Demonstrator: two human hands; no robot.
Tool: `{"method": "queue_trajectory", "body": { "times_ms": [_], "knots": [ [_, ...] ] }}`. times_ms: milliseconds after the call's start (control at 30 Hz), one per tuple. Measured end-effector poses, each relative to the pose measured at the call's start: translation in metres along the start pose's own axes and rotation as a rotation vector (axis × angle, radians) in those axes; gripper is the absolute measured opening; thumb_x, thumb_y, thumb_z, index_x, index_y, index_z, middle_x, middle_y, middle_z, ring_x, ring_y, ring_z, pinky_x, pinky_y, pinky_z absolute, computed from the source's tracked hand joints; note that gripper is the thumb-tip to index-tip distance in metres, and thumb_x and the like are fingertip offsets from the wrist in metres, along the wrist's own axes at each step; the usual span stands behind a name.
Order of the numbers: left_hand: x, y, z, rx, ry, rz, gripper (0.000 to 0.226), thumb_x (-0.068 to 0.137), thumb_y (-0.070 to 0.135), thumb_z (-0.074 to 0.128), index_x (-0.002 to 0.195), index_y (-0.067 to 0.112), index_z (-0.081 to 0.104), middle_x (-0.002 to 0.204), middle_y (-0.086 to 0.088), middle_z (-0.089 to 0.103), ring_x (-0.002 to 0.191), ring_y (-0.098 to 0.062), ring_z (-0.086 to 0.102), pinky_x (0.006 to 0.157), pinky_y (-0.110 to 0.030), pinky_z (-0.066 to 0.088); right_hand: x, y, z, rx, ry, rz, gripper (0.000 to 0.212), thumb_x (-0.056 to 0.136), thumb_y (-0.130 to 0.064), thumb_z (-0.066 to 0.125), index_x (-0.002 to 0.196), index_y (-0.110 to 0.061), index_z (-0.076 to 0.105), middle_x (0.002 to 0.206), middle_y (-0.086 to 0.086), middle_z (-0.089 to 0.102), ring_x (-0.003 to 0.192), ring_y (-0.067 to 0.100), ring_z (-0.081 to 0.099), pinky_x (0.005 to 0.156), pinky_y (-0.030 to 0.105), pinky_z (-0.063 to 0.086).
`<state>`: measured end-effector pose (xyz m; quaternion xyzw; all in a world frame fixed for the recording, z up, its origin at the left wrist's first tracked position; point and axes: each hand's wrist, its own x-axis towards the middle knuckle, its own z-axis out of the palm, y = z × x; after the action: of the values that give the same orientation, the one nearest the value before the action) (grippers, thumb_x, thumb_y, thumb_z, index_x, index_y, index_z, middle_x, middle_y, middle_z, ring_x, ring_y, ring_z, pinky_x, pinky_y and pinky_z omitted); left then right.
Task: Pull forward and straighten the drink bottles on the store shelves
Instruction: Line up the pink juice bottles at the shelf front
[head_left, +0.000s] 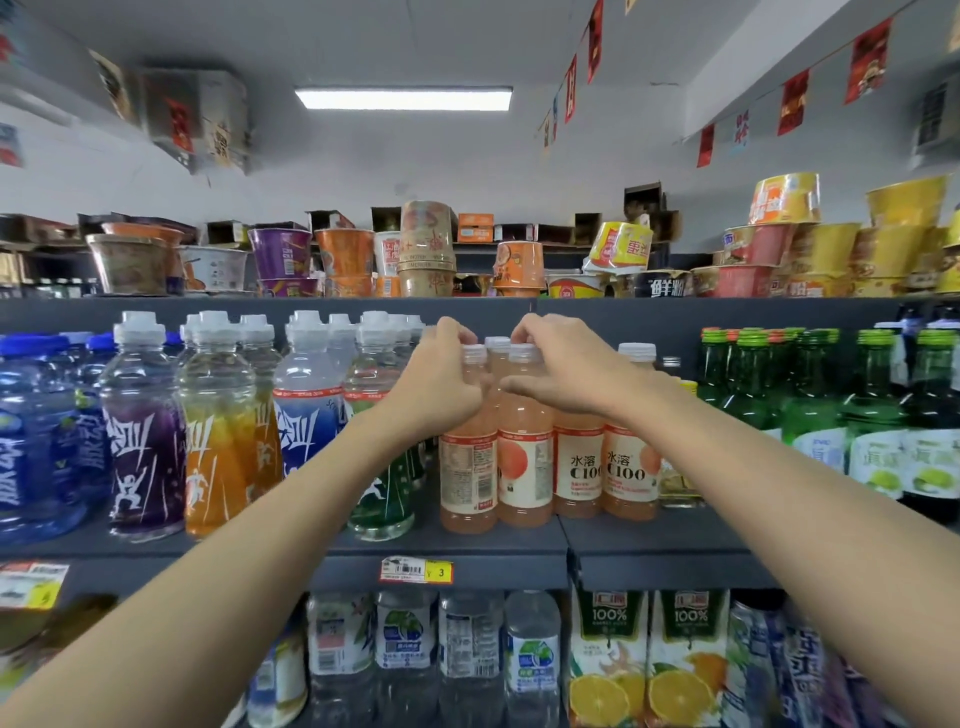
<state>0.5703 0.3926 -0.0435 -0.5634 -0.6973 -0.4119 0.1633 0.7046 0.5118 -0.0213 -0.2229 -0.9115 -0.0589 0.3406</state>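
reaching up to the middle shelf (467, 543), both bare arms met at a cluster of peach-coloured drink bottles. the left hand (447, 376) had its fingers curled round the neck of the left peach bottle (467, 467), just under the white cap. the right hand (563, 369) hooked its fingers over the cap of the second peach bottle (524, 467), with the thumb laid across the bottle's shoulder. both bottles stood upright at the front edge of the shelf, touching side by side; the left one showed its printed back label, the other a peach picture turned partly aside. two c100 bottles (605, 467) of the same drink stood just beside them on the right, labels facing out, with more white caps visible behind. sports drinks (145, 441) in purple, orange and blue filled the shelf to the left, and green glass bottles (872, 415) stood to the right. noodle cups (337, 254) crowded the shelf above. below were water bottles (467, 649) and orange juice cartons (608, 654), and a price tag (415, 570) sat on the shelf lip.
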Motion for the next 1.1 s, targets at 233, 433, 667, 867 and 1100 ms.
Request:
{"method": "queue_trajectory", "body": {
  "times_ms": [233,433,667,867,1100],
  "knots": [
    [-0.001,0.005,0.005,0.091,0.096,0.017,0.060,0.076,0.027,0.085,0.119,0.017,0.044,0.123,-0.007,0.047,0.100,-0.017,0.046,0.083,-0.025,0.037,0.007,-0.002,0.000,0.094,-0.011,0.053,0.054,0.075,-0.039,0.084,0.117,-0.024,0.053,0.120,-0.001,0.057,0.106,0.017,0.054,0.083,0.036,0.051],
    [0.006,-0.002,-0.013,-0.109,-0.119,-0.034,0.052,0.075,0.009,0.080,0.114,0.026,0.049,0.108,0.001,0.061,0.091,-0.012,0.062,0.068,-0.026,0.053,0.010,0.011,-0.027,0.190,-0.222,0.001,0.061,0.077,-0.024,0.084,0.130,-0.029,0.055,0.130,-0.006,0.058,0.109,0.011,0.055,0.078,0.022,0.042],
    [-0.003,-0.005,-0.013,0.037,-0.084,0.124,0.064,0.074,0.040,0.085,0.124,0.029,0.047,0.123,0.002,0.049,0.108,-0.015,0.051,0.088,-0.029,0.044,-0.007,0.013,-0.018,0.086,-0.124,-0.066,0.063,0.079,-0.047,0.079,0.133,-0.033,0.052,0.135,-0.003,0.055,0.121,0.017,0.050,0.090,0.029,0.040],
    [-0.013,-0.004,-0.002,-0.011,-0.014,0.104,0.065,0.076,0.031,0.085,0.127,0.029,0.044,0.121,-0.003,0.056,0.106,-0.020,0.056,0.087,-0.035,0.050,-0.011,0.008,-0.009,0.163,-0.043,-0.011,0.060,0.081,-0.036,0.080,0.134,-0.031,0.053,0.135,-0.002,0.057,0.120,0.019,0.052,0.092,0.031,0.042],
    [-0.022,-0.013,-0.009,-0.309,-0.195,0.061,0.062,0.086,0.019,0.075,0.132,0.038,0.039,0.116,0.012,0.060,0.104,-0.006,0.062,0.080,-0.025,0.057,-0.020,0.014,-0.009,0.178,-0.071,-0.020,0.063,0.086,-0.035,0.074,0.142,-0.031,0.046,0.141,-0.004,0.054,0.120,0.017,0.053,0.086,0.027,0.040]
  ]
}}
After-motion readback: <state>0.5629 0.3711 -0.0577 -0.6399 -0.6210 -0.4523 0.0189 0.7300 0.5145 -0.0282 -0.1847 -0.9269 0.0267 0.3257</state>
